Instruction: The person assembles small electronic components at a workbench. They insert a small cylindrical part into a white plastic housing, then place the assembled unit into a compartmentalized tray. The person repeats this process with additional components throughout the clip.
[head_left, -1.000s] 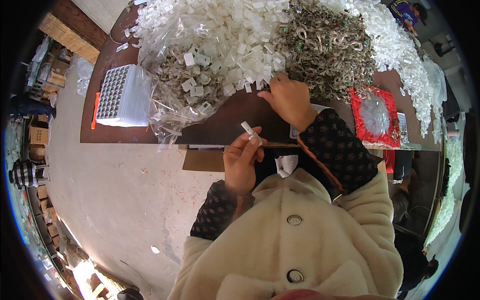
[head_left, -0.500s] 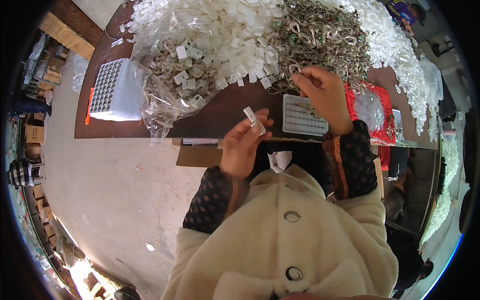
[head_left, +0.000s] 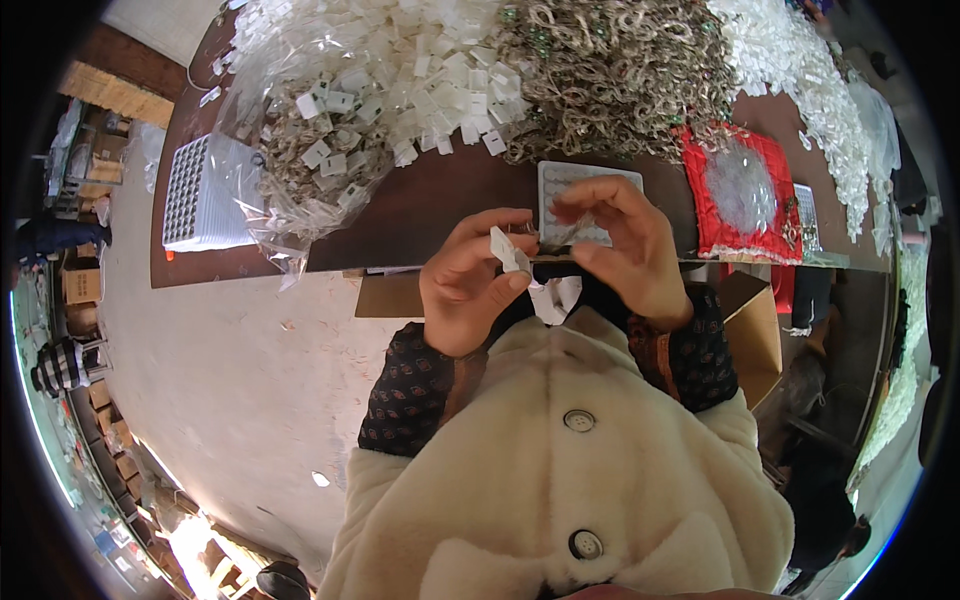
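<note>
My left hand (head_left: 462, 287) pinches a small white plastic casing (head_left: 509, 251) between thumb and fingers, in front of the table's near edge. Close beside it on the right, my right hand (head_left: 640, 245) curls with thumb and fingertips around a thin, blurred coil of wire (head_left: 568, 236), which points toward the casing. The two hands are a short gap apart. Behind the right hand's fingers lies a pale tray with rows of round pits (head_left: 590, 171), partly covered by that hand.
A heap of tangled wire coils (head_left: 620, 75) fills the table's back middle. White casings (head_left: 440, 75) are heaped to its left, beside a clear plastic bag of mixed pieces (head_left: 325, 150). Stacked pitted trays (head_left: 205, 190) stand far left; a red cloth bag (head_left: 712, 228) lies right.
My right hand has come from the wire heap down and left to near my left hand, bringing a coil. The left hand has turned the casing slightly. The view has shifted a little.
</note>
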